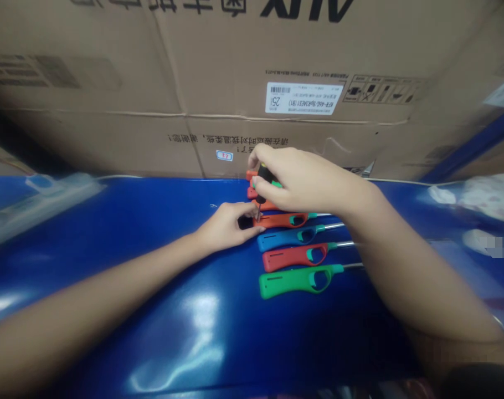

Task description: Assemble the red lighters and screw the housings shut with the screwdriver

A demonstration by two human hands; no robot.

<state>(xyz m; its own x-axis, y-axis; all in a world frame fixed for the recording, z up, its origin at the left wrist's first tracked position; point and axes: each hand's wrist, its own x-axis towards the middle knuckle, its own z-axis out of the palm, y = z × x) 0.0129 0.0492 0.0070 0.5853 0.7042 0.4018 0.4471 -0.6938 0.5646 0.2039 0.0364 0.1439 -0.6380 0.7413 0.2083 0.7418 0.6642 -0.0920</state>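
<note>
My right hand (291,177) is closed around the dark handle of a screwdriver (265,176), held upright with its thin shaft pointing down. The shaft's tip meets the butt end of an orange lighter (277,221) with a long metal nozzle. At that same end, my left hand (231,224) grips the lighter between thumb and fingers. Toward me lie a blue lighter (289,238), a red lighter (291,258) and a green lighter (293,281), side by side with nozzles to the right. More lighters lie beyond, partly hidden by my right hand.
A large cardboard box (131,94) stands behind the blue table surface (152,310). Clear plastic packaging (61,199) lies at the left. A white patterned bag (490,197) sits at the right, near a blue post (470,144).
</note>
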